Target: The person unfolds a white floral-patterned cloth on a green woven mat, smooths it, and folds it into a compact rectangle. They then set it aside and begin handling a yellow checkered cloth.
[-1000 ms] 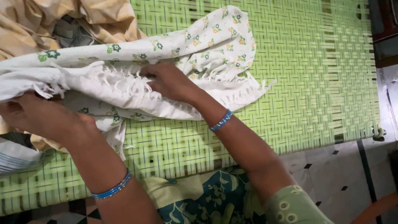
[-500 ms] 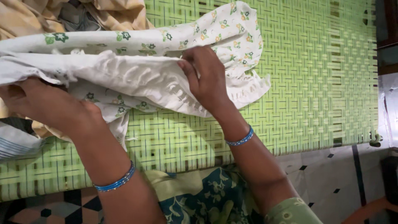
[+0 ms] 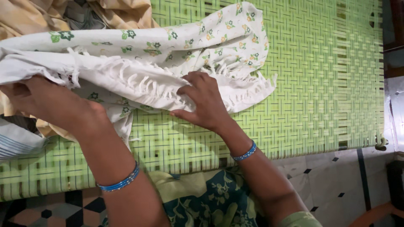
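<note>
The person leans over a green woven cot [image 3: 320,84] with a white floral cloth [image 3: 176,46] spread across it, its fringed edge [image 3: 139,82] running between the two hands. The right hand [image 3: 202,103] lies on the cloth near the fringe, fingers curled and pressed down with the thumb tucked toward the cot's weave, so it seems to pin or pinch a fold there; whether cloth is actually caught between thumb and fingers I cannot tell. The left hand [image 3: 46,105] is closed around a bunched part of the same cloth at the other end of the fringe, and the fabric between the hands is drawn fairly straight, which looks like the reason for holding it at two points. Beyond the left hand, a crumpled tan sheet [image 3: 33,17] lies heaped on the cot, partly under the white cloth. Just outside the left hand, a striped blue and white fabric [image 3: 17,143] shows at the cot's edge. Blue bangles [image 3: 118,183] circle both wrists. Below the forearms is the person's blue and yellow flowered garment [image 3: 210,197], over a patterned tile floor [image 3: 336,176].
</note>
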